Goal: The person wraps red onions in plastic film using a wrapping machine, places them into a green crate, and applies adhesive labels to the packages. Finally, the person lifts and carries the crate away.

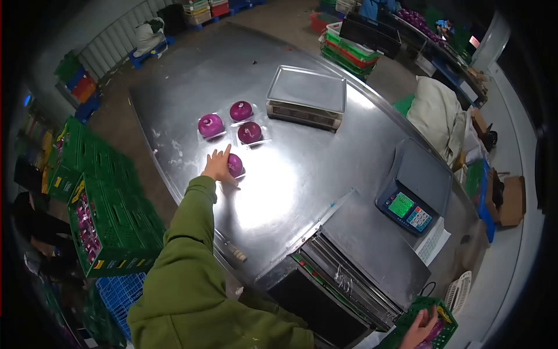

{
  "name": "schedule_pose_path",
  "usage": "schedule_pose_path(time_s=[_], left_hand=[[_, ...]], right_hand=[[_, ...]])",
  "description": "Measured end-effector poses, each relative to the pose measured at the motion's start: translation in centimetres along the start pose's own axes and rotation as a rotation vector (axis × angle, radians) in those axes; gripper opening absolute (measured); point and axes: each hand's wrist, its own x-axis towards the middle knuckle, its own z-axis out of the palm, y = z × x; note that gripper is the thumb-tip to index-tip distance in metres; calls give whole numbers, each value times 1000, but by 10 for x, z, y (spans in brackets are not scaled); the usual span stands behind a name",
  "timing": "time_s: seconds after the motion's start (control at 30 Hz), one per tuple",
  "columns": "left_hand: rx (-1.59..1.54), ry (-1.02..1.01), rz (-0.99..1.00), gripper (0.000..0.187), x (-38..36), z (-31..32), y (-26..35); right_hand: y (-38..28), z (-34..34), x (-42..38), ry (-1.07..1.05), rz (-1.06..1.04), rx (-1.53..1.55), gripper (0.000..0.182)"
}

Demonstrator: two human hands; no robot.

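Observation:
On the metal table, my left hand (218, 165) has its fingers curved round the side of a purple onion (235, 166) in a clear tray. Just beyond it sit three more purple onions in clear trays: one at the left (210, 125), one at the back (240, 110) and a darker one (249, 132) at the right. At the lower right, my right hand (419, 330) is at a green crate (447, 334), with its fingers bent over a purple onion (435, 331) that is partly hidden.
A flat-topped scale (307, 90) stands at the table's back. Another scale (412, 192) with a lit green display is at the right, beside a metal box (372, 244). Green crates (116, 215) of onions are stacked left of the table. A small wooden-handled tool (236, 253) lies near the front edge.

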Motion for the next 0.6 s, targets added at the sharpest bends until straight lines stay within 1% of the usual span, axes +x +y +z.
schedule_pose_path(time_s=[0.03,0.1,0.13,0.17,0.2,0.27,0.3,0.33,0.37,0.4,0.43,0.47,0.5,0.57,0.6], left_hand=[[-93,-150,33,140,5,1,-4],[-122,8,128,112,-4,3,-1],[-135,61,116,109,-12,11,1],[-145,118,107,105,-22,21,3],[-142,102,112,105,-34,28,4],[-335,199,35,106,-58,44,13],[-527,212,7,107,-68,48,21],[-718,210,-16,107,-78,43,33],[-923,153,39,109,-87,29,49],[-941,104,158,108,-95,5,71],[-947,58,307,105,-108,-30,108],[-888,28,455,101,-119,-57,143],[-773,46,645,99,-130,-79,182],[-737,-54,945,98,-144,-86,256],[-627,-45,1056,97,-156,-85,296]], right_hand=[[-6,2,1,-8,1,-19,43],[-11,1,-1,-160,-12,-147,44],[-8,1,-4,-181,27,-202,50],[5,4,-8,-188,34,-211,50],[27,8,-14,-195,52,-161,44],[53,7,-29,-202,57,-123,37],[59,2,-35,-211,60,-151,37],[55,2,-42,-192,73,-72,33],[59,-2,-46,-209,71,-62,34],[68,-5,-51,-205,49,-91,32],[53,-11,-51,-218,78,-98,30],[48,-12,-50,-202,69,-87,27],[50,-12,-51,-191,73,-69,25],[51,-9,-51,-198,124,-14,25],[49,-5,-51,-200,141,54,24]])
